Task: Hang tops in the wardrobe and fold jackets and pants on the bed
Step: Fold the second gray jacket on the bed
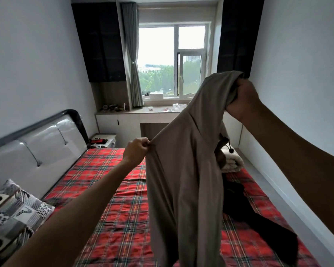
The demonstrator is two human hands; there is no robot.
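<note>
Your left hand (pixel 136 149) pinches the grey top (pixel 183 170) mid-frame; your right hand (pixel 243 99) grips it higher up. It looks soft and floppy, so hold it by the shoulders.

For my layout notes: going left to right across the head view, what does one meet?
In order: patterned pillow → left hand, pinching the cloth's edge → grey garment → right hand, gripping its top.
</note>
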